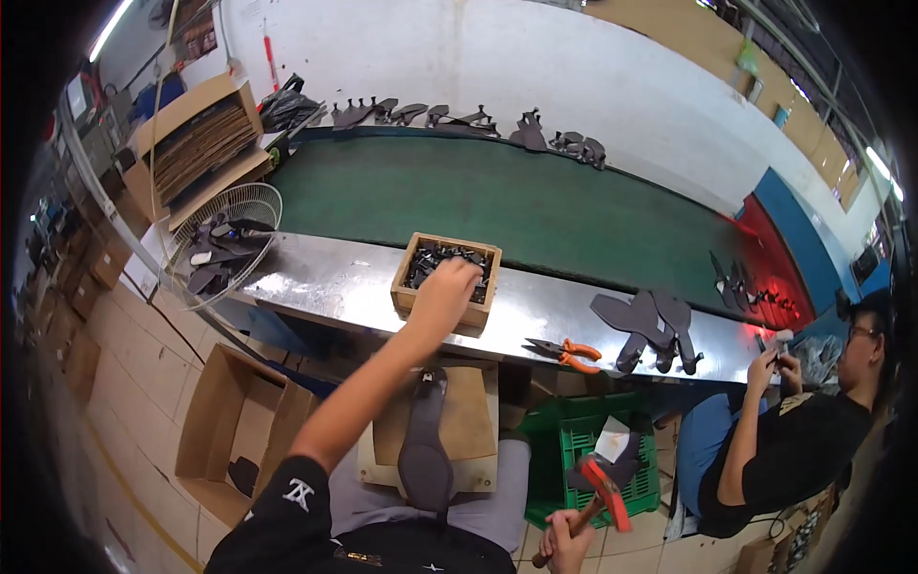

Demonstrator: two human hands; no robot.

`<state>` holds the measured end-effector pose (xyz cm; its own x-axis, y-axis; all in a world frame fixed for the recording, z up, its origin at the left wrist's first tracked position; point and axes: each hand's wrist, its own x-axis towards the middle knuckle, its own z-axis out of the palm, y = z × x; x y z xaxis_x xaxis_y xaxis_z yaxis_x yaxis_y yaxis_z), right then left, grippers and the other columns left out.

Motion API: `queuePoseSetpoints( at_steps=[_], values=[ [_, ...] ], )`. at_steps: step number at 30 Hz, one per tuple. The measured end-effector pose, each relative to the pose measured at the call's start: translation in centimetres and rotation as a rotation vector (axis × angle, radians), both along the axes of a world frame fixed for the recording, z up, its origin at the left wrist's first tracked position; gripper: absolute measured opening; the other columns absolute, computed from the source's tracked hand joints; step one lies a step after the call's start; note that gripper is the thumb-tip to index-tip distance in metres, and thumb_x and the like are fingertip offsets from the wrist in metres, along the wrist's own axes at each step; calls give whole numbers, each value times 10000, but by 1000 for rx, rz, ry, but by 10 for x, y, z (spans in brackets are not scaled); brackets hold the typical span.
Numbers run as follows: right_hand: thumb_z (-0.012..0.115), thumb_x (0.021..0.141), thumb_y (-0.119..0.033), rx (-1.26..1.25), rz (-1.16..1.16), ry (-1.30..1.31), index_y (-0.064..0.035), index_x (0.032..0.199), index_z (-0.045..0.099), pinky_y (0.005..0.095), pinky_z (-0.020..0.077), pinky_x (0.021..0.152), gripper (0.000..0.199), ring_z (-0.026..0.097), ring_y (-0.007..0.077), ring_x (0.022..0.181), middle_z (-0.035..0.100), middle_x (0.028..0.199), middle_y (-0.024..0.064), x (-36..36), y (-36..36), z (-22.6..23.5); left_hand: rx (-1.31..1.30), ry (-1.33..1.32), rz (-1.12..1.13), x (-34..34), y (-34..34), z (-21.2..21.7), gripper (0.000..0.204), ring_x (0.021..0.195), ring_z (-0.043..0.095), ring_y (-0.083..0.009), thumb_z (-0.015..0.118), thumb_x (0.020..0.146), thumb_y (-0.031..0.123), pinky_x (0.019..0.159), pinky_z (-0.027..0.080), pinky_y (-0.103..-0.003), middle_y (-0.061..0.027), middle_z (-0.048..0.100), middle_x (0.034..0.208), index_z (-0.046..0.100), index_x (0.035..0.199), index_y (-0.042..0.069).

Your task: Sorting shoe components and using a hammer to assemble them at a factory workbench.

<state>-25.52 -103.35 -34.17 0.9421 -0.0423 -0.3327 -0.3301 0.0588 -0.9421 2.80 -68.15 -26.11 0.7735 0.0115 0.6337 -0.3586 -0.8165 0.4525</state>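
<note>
My left hand (449, 285) reaches into a small wooden box (446, 320) full of small black and metallic pieces (432, 258). Its fingers are bent together, and their tips are hidden among the pieces. Low on the right, my right hand (566, 543) grips the wooden handle of a hammer (606, 493) with a red head. Between my arms, a dark sole-shaped piece (425, 459) with a black fitting at its far end lies across a tan pad on a board (483, 421) over my lap. Neither hand touches it.
On the metal ledge (335, 277) are orange-handled pliers (566, 352), stacked dark sole pieces (650, 320) and a wire basket (229, 258). A green belt (497, 191) runs behind. A cardboard box (225, 430) and green crate (559, 440) stand below. A co-worker (784, 450) sits at right.
</note>
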Motion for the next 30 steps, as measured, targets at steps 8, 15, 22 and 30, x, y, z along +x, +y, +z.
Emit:
queuePoseSetpoints(
  at_steps=[8, 15, 22, 30],
  values=[
    [573, 941, -80, 394, -56, -148, 37, 813, 542, 230, 326, 347, 176, 387, 61, 356, 411, 494, -15, 60, 39, 18, 495, 414, -147, 72, 16, 4, 129, 836, 643, -333, 646, 800, 115, 740, 511, -417, -156, 657, 860, 685, 826, -5],
    [589, 932, -85, 339, 4, -268, 32, 806, 558, 230, 318, 358, 175, 399, 69, 359, 430, 480, -9, 109, 54, 46, 344, 407, -274, 62, 21, 7, 168, 812, 653, -331, 641, 776, 159, 745, 533, -427, -160, 672, 852, 703, 817, 9],
    [604, 929, -89, 291, 52, -400, 30, 884, 629, 208, 321, 381, 130, 420, 48, 395, 554, 566, 24, 109, 81, 73, 84, -27, -255, 28, 22, 15, 115, 729, 621, -324, 669, 795, 109, 684, 509, -388, -127, 619, 821, 676, 865, 18],
    [599, 946, -140, 326, 189, -507, 52, 1031, 615, 203, 367, 373, 210, 419, 48, 400, 655, 713, 126, 98, 123, 137, 285, -583, -407, -168, -14, 79, 370, 585, 558, -126, 771, 694, 11, 480, 453, -254, -28, 550, 824, 689, 1055, 11]
  ],
)
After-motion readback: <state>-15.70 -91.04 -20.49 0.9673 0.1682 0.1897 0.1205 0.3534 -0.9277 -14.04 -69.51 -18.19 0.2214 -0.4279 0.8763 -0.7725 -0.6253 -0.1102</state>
